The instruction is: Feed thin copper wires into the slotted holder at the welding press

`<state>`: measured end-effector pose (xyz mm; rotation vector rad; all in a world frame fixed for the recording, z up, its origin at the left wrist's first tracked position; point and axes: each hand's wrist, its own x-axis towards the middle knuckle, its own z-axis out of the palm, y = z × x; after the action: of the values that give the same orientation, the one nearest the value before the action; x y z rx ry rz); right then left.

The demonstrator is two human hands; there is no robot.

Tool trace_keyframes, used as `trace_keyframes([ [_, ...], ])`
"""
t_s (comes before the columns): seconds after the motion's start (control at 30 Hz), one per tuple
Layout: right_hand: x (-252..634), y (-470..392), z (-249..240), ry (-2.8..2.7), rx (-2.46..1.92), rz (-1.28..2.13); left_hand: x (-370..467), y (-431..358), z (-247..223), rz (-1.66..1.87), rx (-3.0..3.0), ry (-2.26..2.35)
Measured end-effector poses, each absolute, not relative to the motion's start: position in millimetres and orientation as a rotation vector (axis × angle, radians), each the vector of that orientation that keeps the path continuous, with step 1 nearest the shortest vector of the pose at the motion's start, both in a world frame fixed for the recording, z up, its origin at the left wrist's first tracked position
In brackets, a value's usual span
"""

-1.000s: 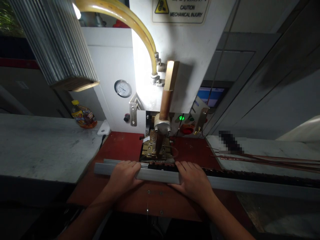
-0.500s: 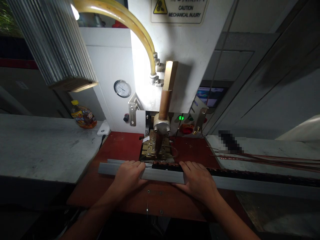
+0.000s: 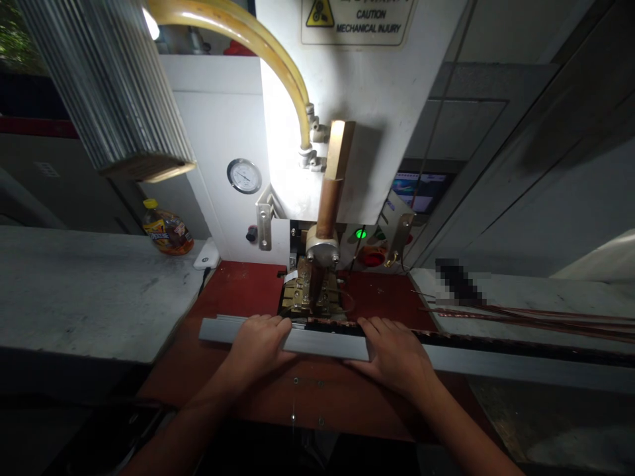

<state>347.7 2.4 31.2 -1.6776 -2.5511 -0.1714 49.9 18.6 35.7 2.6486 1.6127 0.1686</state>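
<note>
One long grey bar (image 3: pixel 325 345) runs from side to side over the red counter (image 3: pixel 243 287) in the head view, and goes out of sight on the right. I can't tell if it touches the red counter. The left hand (image 3: pixel 261 340) holds the bar near its left end. Its fingers (image 3: pixel 268 322) are bent over the far edge, closed on the bar. The right hand (image 3: pixel 394 350) grips the bar farther right in the same way, fingers curled down tight. A black strip (image 3: pixel 330 326) with bits of copper sits along the back of the bar, and shows between the hands. Just behind it is a brass clamp (image 3: pixel 296 301), with a copper rod (image 3: pixel 330 208) over it, tilted a little. Yellow hoses (image 3: pixel 292 73) bend down to the white machine (image 3: pixel 391 99). A round dial (image 3: pixel 244 176) is on the left, and a green light (image 3: pixel 360 234) glows on the right. A yellow-capped bottle (image 3: pixel 167 230) is on the left grey counter (image 3: pixel 89 291). Copper wires (image 3: pixel 526 316) lie on the right grey counter (image 3: pixel 520 285).
</note>
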Motion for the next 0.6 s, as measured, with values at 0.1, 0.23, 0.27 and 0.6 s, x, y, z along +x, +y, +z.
trace_keyframes([
  [0.1, 348, 6, 35, -2.576, -1.705, -0.128, 51, 22, 38, 0.154, 2.665, 1.606],
  [0.23, 348, 9, 41, -2.598, -1.763, -0.057, 53, 27, 40, 0.15, 2.673, 1.594],
  [0.27, 348, 10, 43, -2.603, -1.778, -0.038, 54, 28, 40, 0.151, 2.67, 1.587],
  [0.6, 347, 20, 50, -2.624, -1.83, 0.129, 56, 35, 46, 0.118, 2.647, 1.584],
])
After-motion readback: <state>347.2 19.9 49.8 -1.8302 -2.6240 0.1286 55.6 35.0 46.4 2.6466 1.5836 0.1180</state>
